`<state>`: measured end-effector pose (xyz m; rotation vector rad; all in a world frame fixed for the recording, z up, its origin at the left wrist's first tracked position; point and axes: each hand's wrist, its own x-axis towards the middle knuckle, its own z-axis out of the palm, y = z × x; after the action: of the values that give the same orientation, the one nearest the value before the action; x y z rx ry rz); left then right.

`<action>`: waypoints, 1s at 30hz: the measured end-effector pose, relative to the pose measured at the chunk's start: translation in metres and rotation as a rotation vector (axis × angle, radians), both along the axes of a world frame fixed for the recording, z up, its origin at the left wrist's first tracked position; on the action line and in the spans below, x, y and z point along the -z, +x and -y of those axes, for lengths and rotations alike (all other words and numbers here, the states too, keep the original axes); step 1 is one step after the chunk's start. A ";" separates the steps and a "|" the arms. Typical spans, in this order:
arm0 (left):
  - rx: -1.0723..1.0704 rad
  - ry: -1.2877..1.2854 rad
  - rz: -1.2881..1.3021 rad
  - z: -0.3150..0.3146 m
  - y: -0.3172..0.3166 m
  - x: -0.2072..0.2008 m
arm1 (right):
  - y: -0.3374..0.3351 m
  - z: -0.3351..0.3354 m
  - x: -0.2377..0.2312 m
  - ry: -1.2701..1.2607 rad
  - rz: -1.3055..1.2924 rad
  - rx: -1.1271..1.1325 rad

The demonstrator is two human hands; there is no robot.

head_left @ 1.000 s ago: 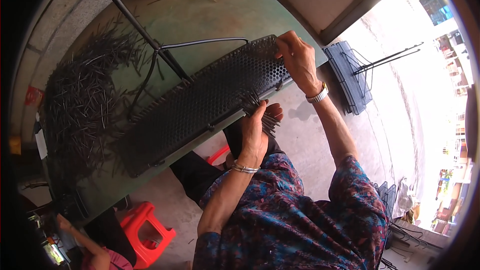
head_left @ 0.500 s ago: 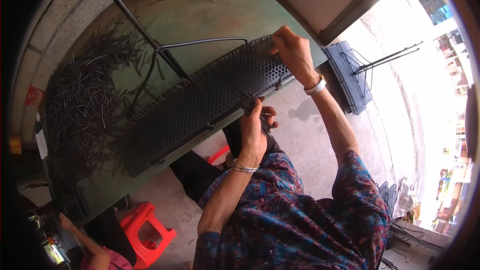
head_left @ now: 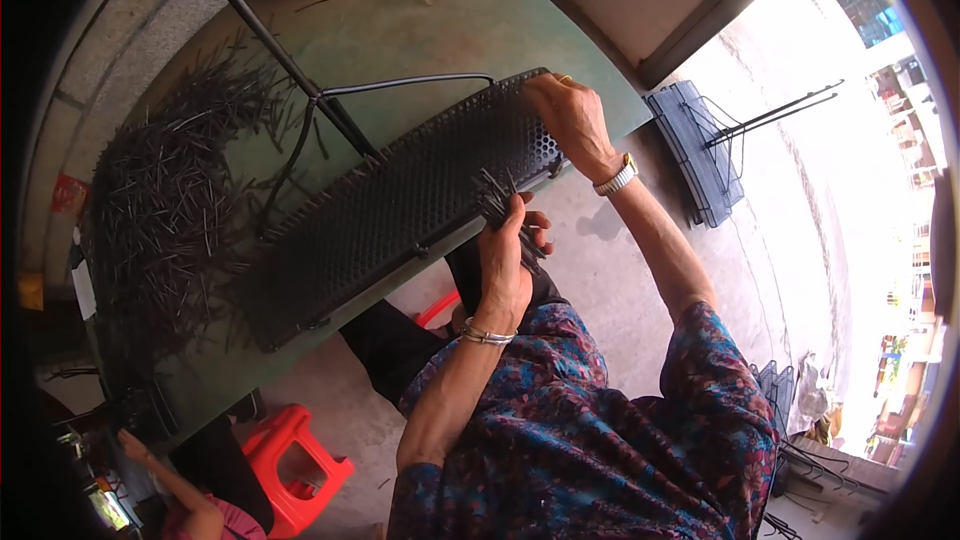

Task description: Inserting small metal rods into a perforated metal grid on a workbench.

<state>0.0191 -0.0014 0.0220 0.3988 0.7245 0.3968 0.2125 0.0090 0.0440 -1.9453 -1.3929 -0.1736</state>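
Observation:
A long black perforated panel [head_left: 400,205] lies slantwise on the green table, with a thin black metal frame [head_left: 335,92] attached along its far side. Its far edge carries a row of short strips or teeth. Near the panel's front edge, my left hand [head_left: 508,250] is closed around a bundle of thin dark strips [head_left: 496,198], their ends poking out past the thumb. My right hand [head_left: 572,120] is bent down over the panel's right end, fingertips together at the holes. Whatever those fingertips pinch, if anything, is hidden.
A big heap of loose dark strips [head_left: 165,220] covers the table's left side. Stacked black panels [head_left: 695,155] stand on the floor to the right. A red plastic stool [head_left: 295,470] is at lower left, beside another person's arm [head_left: 170,475]. The green tabletop [head_left: 400,30] extends behind the panel.
My right hand has shifted a little left and down along the panel, its fingers now closer to the surface. The left hand stays nearly in place, the strips' ends spread slightly.

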 end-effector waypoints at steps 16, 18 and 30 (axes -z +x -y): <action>-0.029 -0.009 0.034 0.000 -0.002 0.002 | -0.012 0.005 0.004 -0.006 0.018 0.171; -0.026 -0.007 0.033 0.001 -0.001 0.003 | -0.009 0.002 0.004 0.010 0.030 0.172; -0.062 0.053 0.078 0.002 0.000 -0.001 | -0.012 0.008 -0.001 0.001 0.231 0.152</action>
<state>0.0194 -0.0036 0.0228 0.4098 0.6528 0.4882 0.2001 0.0012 0.0454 -2.0829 -1.3862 -0.4835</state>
